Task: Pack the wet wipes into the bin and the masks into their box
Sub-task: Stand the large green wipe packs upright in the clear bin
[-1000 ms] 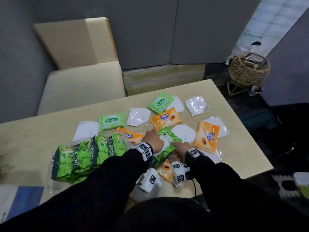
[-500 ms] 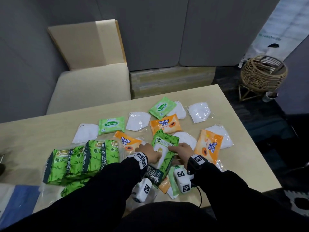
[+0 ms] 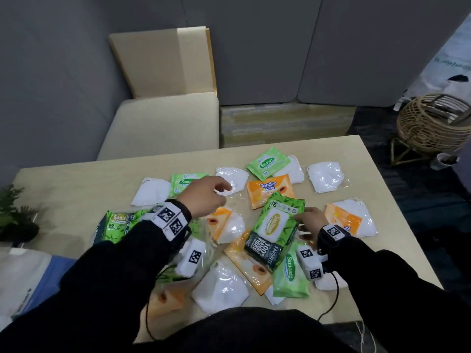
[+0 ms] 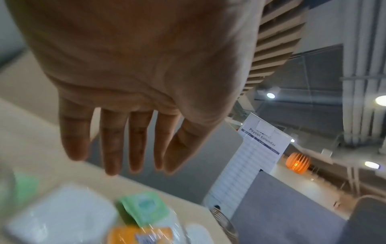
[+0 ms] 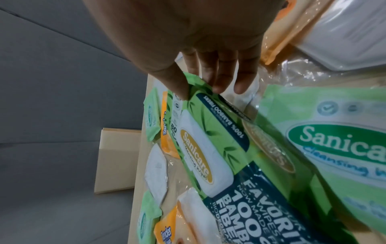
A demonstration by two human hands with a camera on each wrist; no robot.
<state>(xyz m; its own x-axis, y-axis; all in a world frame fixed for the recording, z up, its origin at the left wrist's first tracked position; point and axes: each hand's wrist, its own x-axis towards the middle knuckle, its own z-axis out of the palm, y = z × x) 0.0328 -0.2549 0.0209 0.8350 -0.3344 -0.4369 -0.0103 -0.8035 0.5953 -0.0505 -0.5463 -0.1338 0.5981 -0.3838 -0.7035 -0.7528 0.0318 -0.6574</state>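
Wet wipe packs and bagged white masks lie scattered over the beige table [image 3: 397, 225]. My right hand [image 3: 303, 220] [image 5: 208, 89] pinches the far right edge of a large green Sanicare wipes pack [image 3: 274, 225] [image 5: 208, 148], thumb on top and fingers beneath. My left hand [image 3: 221, 192] [image 4: 133, 165] hovers empty with straight fingers just left of a white mask [image 3: 234, 178]. A green multipack of wipes [image 3: 119, 222] lies partly under my left forearm. Small green packs [image 3: 267, 163] and orange Tender Love packs [image 3: 270, 189] lie among other masks [image 3: 326, 175].
A beige seat [image 3: 163, 123] with a cardboard sheet [image 3: 163, 62] leaning on it stands behind the table. A wicker basket [image 3: 433, 123] sits on the floor at the right. A small plant [image 3: 15, 215] and a blue-and-white bag [image 3: 25, 284] are at the left.
My left hand has let go of the large green pack and moved up and left toward the white mask. My right hand keeps hold of the pack.
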